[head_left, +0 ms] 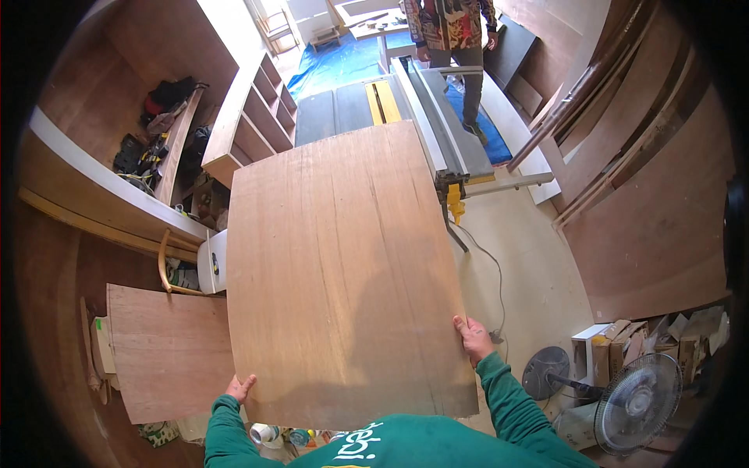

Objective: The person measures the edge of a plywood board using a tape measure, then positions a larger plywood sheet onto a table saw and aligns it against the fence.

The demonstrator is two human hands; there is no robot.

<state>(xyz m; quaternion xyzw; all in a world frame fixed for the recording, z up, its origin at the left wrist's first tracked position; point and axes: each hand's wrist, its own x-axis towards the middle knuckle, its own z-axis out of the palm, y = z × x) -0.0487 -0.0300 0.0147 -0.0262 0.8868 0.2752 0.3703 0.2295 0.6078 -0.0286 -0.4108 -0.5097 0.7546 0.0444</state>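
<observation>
A large plywood sheet (343, 265) lies broad and flat in front of my body. My left hand (240, 388) grips its left edge near the close corner, the thumb on top. Farther up the opposite edge, my right hand (473, 340) is closed round the board, its fingers partly hidden beneath. The sheet's far end reaches the near side of a table saw (343, 107), which has a yellow insert and a metal rail; whether the two touch I cannot tell.
Beyond the saw stands another person (454, 35). A cable (499, 281) runs over the floor to the right, near a fallen-looking stand fan (636, 402). Wooden shelving (253, 117) and a second plywood piece (168, 351) are at left; boards (647, 226) lean at right.
</observation>
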